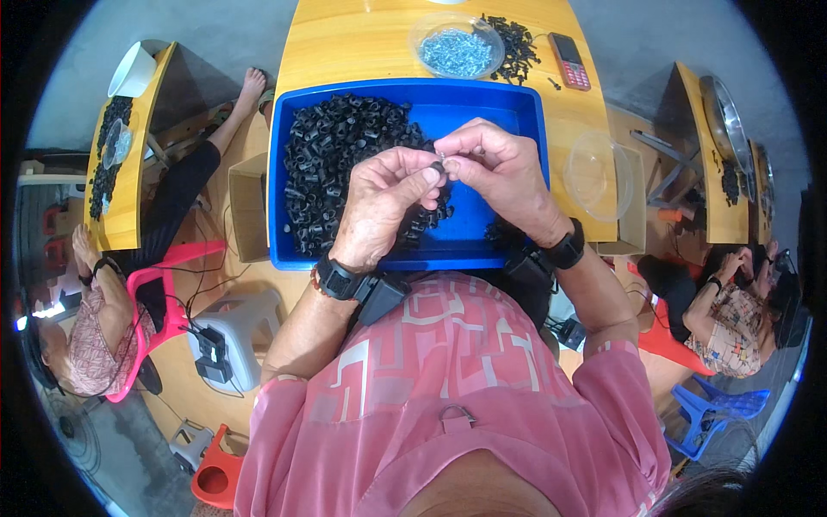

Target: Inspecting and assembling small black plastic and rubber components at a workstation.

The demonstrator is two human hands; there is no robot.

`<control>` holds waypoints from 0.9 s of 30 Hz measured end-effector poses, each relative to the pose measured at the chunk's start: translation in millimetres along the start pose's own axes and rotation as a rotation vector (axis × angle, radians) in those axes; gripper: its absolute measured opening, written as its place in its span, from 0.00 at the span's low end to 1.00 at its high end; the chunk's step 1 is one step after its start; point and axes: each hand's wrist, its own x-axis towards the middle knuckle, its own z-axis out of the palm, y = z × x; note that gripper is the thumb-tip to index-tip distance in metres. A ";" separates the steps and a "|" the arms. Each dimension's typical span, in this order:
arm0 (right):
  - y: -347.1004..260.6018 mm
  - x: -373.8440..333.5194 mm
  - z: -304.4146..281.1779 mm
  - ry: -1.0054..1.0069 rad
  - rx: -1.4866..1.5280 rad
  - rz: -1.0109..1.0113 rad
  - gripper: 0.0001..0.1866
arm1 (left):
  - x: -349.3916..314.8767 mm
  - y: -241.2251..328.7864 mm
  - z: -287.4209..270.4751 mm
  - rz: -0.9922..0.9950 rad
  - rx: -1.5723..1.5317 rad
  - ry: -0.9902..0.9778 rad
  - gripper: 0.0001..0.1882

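Above the blue tray (478,226), my two hands meet fingertip to fingertip. My left hand (388,194) is closed in a pinch on a small black plastic piece (439,165). The thumb and forefinger of my right hand (495,168) press together against the same spot; a tiny silvery bit shows there, too small to name, and the fingers cover most of it. Beneath and left of my hands lies a heap of short black tubular plastic pieces (327,159), filling the tray's left side. A few more sit at its near right corner.
Beyond the tray, a clear bowl (416,41) holds silvery screws (457,53). Beside it lie small black parts (517,43) and a red phone (568,62). A clear round container (594,177) rests at right. Other people sit at tables on both sides; stools stand around.
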 end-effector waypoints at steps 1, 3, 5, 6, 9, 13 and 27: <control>0.9 0.3 0.6 0.011 0.028 0.024 0.09 | -0.1 0.2 -0.2 0.000 0.000 0.001 0.08; 0.7 0.6 2.4 0.021 0.057 0.048 0.09 | -0.1 0.6 -0.6 -0.006 0.008 0.009 0.09; -0.7 0.3 4.2 0.070 0.115 0.132 0.10 | -0.3 0.7 -0.8 -0.011 0.002 0.008 0.09; -0.8 0.5 4.3 0.070 0.115 0.131 0.10 | -0.2 0.6 -0.9 -0.016 -0.004 0.006 0.09; -0.5 0.6 3.9 0.112 0.071 0.119 0.10 | 0.0 0.8 -1.5 -0.021 0.007 0.010 0.10; 0.2 1.1 4.9 0.130 0.067 0.109 0.10 | -0.3 0.5 -1.9 -0.002 0.007 0.005 0.10; -1.2 -0.6 7.7 0.102 -0.061 0.064 0.08 | -0.9 1.5 1.5 -0.008 -0.001 0.076 0.08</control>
